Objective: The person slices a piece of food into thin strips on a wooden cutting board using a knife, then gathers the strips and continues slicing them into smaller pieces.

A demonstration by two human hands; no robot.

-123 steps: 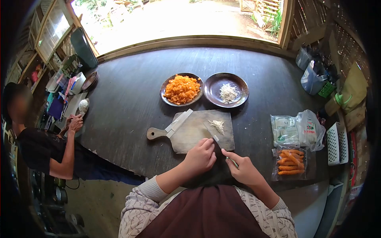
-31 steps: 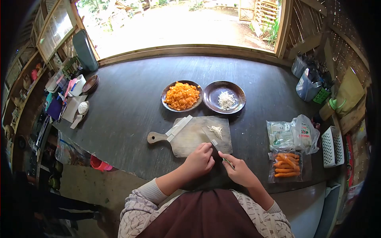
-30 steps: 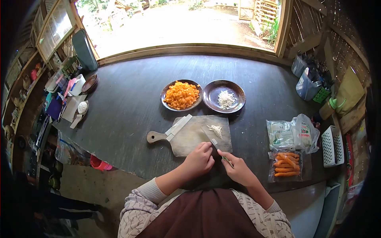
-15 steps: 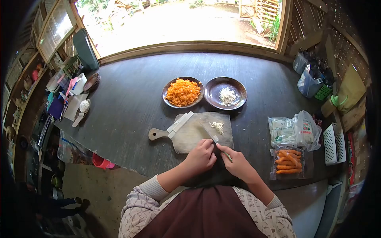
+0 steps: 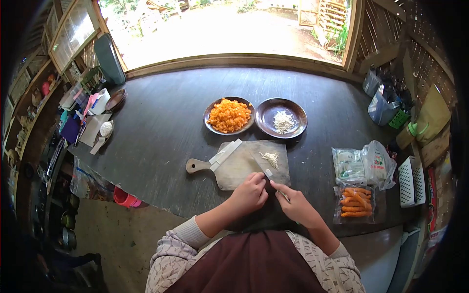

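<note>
My right hand [image 5: 297,207] is wrapped around the handle of a knife [image 5: 259,162], whose blade points away from me over the wooden cutting board [image 5: 232,176]. A small white piece [image 5: 268,172] shows at the blade near the handle. Beside the knife, my left hand [image 5: 249,193] is closed at the board's near edge; what its fingers hold is hidden. Thin white shreds [image 5: 270,159] lie on the board's right side, and pale flat strips [image 5: 225,154] lie at its upper left, near the board's handle.
Beyond the board stand a plate of chopped orange pieces [image 5: 229,115] and a brown plate [image 5: 266,108] with white bits. To the right are bagged carrots [image 5: 355,203], plastic packets [image 5: 350,165] and a white basket [image 5: 412,181]. A spoon of white powder [image 5: 106,129] lies left.
The view has shifted slightly, so the table's things appear a little lower and to the right. Both hands stay in nearly the same place at the board, the knife still in my right hand.
</note>
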